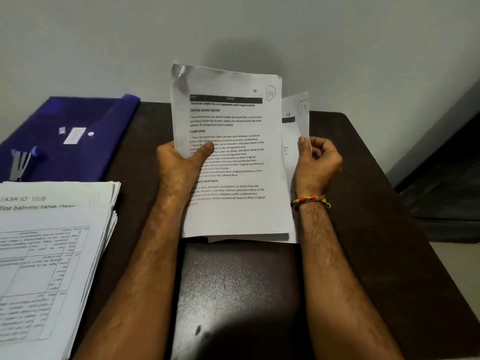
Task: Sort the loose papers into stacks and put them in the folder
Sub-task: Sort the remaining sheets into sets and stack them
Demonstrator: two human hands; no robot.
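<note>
- While the left hand (181,162) grips a sheaf (233,157) of printed pages upright over the table (363,203), thumb pressed across the front sheet, the right hand (318,162) pinches the edge of a back sheet (296,118) and fans it out to the right.
- The sheaf's long axis runs up and away from the person, its bottom edge just above the tabletop.
- A thick stack (52,255) of papers lies at the left, well clear of the sheaf and on the left hand's side.
- The blue folder (78,136) lies closed beyond that stack, a stapler (22,162) resting on it.
- Judging by this, sorting is under way; any sheet bound for the stack or folder must travel left, so the left hand is nearer.
</note>
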